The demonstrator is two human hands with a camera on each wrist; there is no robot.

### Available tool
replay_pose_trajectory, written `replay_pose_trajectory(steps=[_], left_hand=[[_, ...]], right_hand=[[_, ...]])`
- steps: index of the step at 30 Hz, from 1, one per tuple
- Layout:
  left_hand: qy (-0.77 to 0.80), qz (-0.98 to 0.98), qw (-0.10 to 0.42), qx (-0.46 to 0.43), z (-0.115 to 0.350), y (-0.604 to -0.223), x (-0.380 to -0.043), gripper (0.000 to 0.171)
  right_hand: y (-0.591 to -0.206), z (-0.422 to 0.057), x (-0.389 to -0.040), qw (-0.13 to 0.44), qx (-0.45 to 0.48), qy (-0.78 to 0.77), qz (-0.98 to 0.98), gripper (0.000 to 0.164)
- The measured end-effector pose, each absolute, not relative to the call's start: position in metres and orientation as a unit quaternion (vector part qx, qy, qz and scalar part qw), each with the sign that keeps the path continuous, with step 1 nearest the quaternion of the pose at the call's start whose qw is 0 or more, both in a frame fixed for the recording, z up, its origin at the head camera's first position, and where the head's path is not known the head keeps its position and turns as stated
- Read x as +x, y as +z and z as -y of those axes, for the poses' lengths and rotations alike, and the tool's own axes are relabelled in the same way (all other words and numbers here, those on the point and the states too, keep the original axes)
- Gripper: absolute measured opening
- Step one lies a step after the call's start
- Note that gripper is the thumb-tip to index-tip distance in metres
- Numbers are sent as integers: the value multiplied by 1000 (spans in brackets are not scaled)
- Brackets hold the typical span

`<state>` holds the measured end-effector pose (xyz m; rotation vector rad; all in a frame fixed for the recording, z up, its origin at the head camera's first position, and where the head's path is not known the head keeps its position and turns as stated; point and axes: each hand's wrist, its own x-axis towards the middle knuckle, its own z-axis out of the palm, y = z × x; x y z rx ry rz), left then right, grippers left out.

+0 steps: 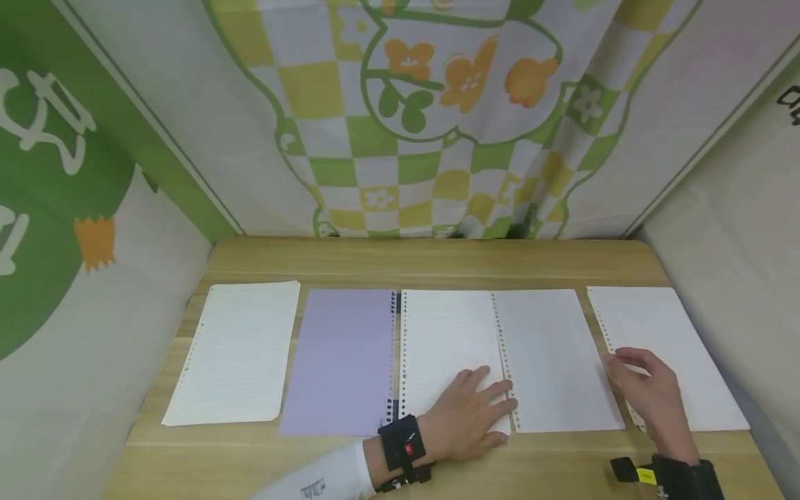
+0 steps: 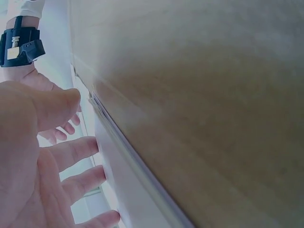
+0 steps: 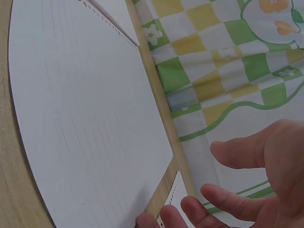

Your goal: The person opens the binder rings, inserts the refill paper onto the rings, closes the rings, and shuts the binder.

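A purple binder cover (image 1: 340, 361) lies left of a lined, punched white page block (image 1: 446, 333), with ring pieces between them. My left hand (image 1: 465, 413) rests on that block, fingers spread, fingertips at the holes of the adjoining white sheet (image 1: 556, 361). In the left wrist view, the left fingers (image 2: 78, 154) are splayed along the paper's edge. My right hand (image 1: 650, 392) is near the left edge of a stack of punched paper (image 1: 662, 319), fingers bent. The right wrist view shows its thumb and fingers (image 3: 240, 154) apart, holding nothing visible.
Another stack of white punched paper (image 1: 234, 354) lies at the far left of the wooden table (image 1: 437, 260). A checkered, patterned cloth (image 1: 437, 173) hangs behind the table. White and green panels (image 1: 75, 292) flank the sides.
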<state>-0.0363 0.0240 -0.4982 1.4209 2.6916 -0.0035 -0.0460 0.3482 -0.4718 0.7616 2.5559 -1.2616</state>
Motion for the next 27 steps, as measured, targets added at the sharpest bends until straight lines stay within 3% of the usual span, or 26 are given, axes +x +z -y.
replay_pose_trajectory(steps=[6,14,22,27], left_hand=[[6,-882,50,468,-24,-496,-36,59],[21,-884,56,464,-25,-495,-37,56],[23,-883,59,465,-28,-495,-36,56],[23,-885,57,462,-28,-495,-36,56]], right_hand=[[-475,-346,-48,84,236,-394,-884,70],[-480,-320,-59,94,138,-225,-960,98],[-474,-314,-62,118,176,-235,-949,76],[-474,-311,-65,113,182,-240,-947,78]])
